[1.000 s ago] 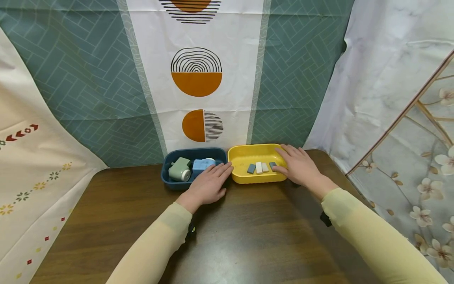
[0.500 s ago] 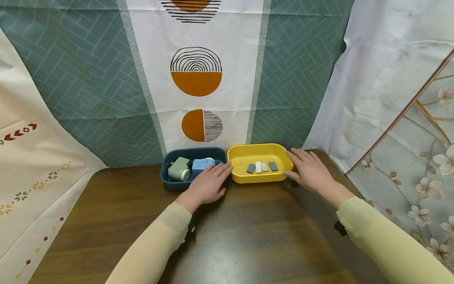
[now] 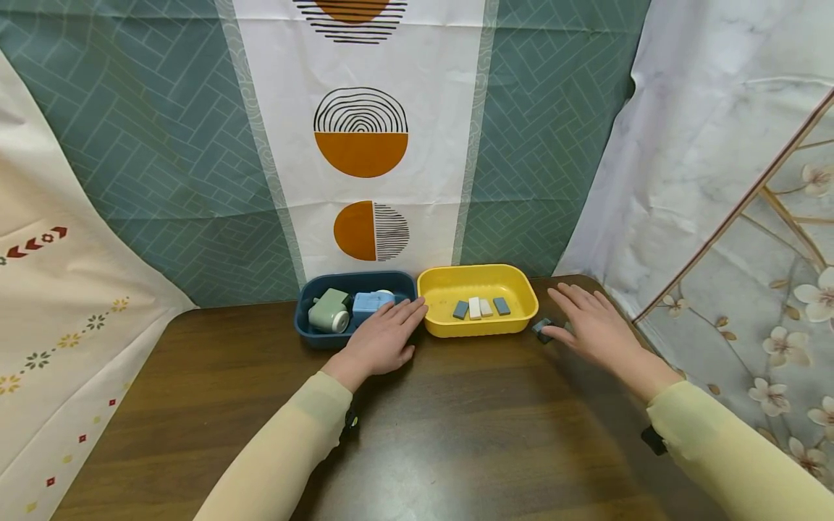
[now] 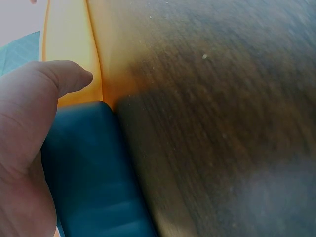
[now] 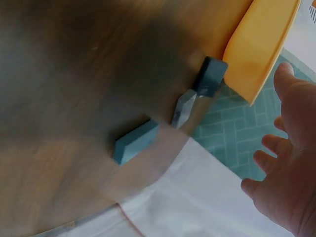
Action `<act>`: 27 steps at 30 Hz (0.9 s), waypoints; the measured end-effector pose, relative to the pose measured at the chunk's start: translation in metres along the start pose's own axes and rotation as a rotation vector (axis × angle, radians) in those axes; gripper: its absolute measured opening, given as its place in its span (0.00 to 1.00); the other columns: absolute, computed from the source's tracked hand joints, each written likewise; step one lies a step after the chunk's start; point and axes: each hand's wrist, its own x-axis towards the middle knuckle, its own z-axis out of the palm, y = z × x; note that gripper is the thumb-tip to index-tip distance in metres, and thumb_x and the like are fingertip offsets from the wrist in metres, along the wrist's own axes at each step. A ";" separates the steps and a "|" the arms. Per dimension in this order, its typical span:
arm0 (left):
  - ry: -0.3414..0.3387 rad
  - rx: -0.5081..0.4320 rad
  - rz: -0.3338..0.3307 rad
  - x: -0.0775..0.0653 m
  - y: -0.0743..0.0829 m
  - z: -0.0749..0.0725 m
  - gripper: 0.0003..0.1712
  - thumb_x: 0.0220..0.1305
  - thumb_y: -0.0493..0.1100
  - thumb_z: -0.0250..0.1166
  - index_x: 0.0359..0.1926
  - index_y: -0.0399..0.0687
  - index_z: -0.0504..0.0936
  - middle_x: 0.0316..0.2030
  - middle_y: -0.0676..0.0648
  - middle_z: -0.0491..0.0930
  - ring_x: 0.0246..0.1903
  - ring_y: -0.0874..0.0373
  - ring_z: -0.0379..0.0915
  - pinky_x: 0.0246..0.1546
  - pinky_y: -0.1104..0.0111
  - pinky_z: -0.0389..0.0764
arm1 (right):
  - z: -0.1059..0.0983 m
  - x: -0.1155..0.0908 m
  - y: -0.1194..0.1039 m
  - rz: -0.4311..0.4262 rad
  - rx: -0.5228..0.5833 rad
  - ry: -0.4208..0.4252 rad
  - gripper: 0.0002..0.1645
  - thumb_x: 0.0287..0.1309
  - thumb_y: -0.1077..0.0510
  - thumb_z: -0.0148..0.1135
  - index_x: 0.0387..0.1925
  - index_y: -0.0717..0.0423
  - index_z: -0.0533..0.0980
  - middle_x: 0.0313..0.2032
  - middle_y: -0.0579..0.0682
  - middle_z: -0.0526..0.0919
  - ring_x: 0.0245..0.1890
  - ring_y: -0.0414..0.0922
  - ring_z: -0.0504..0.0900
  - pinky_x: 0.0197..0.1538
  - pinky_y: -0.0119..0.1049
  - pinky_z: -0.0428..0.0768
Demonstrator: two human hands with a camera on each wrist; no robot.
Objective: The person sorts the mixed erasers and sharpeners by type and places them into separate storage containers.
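Note:
My left hand lies with fairly straight fingers over the near rim of the navy tray, fingertips at the yellow tray. In the left wrist view its thumb is near the join of both trays. To the right of the yellow tray, my right hand hovers with spread fingers, holding nothing. Below it on the table are a dark block, a grey block and a teal block. Inside the yellow tray lie two blue-grey blocks, a white block and a cream block.
In the navy tray sit a green toy-like piece and a light blue one, partly behind my left hand. Both trays stand at the back of the brown wooden table, against a patterned cloth.
My right hand has moved right, from over the yellow tray's right end to beside it, uncovering the right blue-grey block and the blocks on the table. The left hand has stayed put.

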 end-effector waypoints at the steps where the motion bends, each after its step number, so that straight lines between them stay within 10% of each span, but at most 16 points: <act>1: 0.000 -0.001 -0.001 0.000 0.000 0.000 0.48 0.81 0.52 0.67 0.90 0.52 0.54 0.89 0.51 0.46 0.86 0.50 0.47 0.86 0.53 0.46 | 0.000 -0.003 0.002 0.002 0.000 0.004 0.50 0.76 0.38 0.69 0.83 0.63 0.64 0.80 0.70 0.64 0.80 0.70 0.61 0.80 0.73 0.53; 27: -0.006 0.018 -0.001 0.000 0.002 -0.002 0.48 0.81 0.51 0.67 0.90 0.51 0.54 0.89 0.50 0.46 0.86 0.49 0.47 0.86 0.53 0.47 | 0.016 -0.058 0.045 0.048 0.002 0.045 0.51 0.70 0.39 0.74 0.79 0.67 0.68 0.76 0.73 0.67 0.75 0.74 0.66 0.72 0.79 0.62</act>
